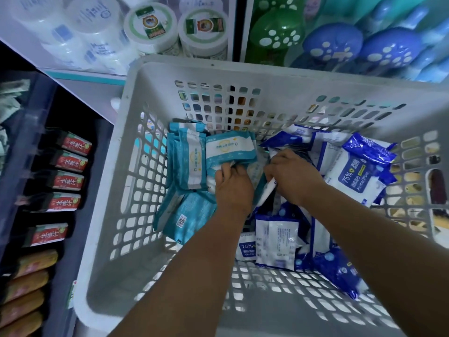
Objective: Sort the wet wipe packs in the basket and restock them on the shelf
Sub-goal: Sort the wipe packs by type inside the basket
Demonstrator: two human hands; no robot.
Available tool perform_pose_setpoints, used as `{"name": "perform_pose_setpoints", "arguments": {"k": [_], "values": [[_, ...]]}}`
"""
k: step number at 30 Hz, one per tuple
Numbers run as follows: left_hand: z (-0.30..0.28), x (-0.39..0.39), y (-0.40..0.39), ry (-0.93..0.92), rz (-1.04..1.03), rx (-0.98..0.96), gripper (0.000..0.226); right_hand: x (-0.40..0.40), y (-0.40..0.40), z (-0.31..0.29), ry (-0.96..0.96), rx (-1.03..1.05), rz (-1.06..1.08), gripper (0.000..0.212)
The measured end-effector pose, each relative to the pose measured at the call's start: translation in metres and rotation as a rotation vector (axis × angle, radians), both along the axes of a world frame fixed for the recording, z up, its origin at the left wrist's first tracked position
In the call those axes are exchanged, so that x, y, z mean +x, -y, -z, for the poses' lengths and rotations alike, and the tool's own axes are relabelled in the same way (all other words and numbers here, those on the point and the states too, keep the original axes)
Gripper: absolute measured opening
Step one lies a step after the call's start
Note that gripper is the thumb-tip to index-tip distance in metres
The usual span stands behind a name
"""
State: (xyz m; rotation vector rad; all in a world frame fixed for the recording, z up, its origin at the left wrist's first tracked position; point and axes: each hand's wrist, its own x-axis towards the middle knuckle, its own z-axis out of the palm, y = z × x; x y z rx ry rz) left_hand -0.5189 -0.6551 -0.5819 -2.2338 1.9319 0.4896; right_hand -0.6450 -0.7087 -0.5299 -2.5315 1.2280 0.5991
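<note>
While both hands grip packs: basket (170, 76); two colours.

Single head-worn wide-angle view, looking steeply down and forward into a white basket (126, 181), close; shelving (73, 76) fills the upper and left edges.

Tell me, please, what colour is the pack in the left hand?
Teal and white pack, head view.

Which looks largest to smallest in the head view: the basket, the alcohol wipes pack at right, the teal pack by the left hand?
1. Basket.
2. Alcohol wipes pack.
3. Teal pack, though the gap from the second is slight and tilt makes it unsure.
</note>
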Motion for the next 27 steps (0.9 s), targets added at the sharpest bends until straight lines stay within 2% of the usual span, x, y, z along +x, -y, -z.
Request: {"name": "perform_pose_setpoints", "arguments": {"k": [3,5,10,15,18,21,24,27], "values": [[0.005,-0.005,-0.001,-0.102,-0.152,0.049,0.035,0.0,-0.001,0.001,-0.004,0.0,0.007,0.029],[0.007,-0.009,0.0,-0.107,-0.182,0.065,0.037,0.0,-0.002,0.001,-0.003,-0.003,0.006,0.029],[-0.005,-0.004,0.001,-0.11,-0.137,0.085,0.021,-0.002,-0.002,-0.001,0.006,0.002,0.017,0.03],[-0.03,0.042,-0.011,0.073,-0.01,0.103,0.022,-0.004,-0.003,-0.005,0.045,0.011,0.06,0.031],[-0.052,0.073,-0.023,0.272,0.051,0.204,0.025,-0.002,-0.003,-0.009,0.031,0.044,0.088,0.034],[-0.065,0.087,-0.032,0.323,0.034,0.285,0.026,0.001,-0.002,-0.014,0.051,0.095,0.13,0.033],[-0.064,0.085,-0.033,0.193,0.117,0.201,0.04,0.004,-0.003,-0.016,0.125,0.102,0.19,0.023],[-0.062,0.064,-0.029,-0.25,0.119,0.206,0.064,0.01,-0.004,-0.018,0.186,0.132,0.252,0.014]]}}
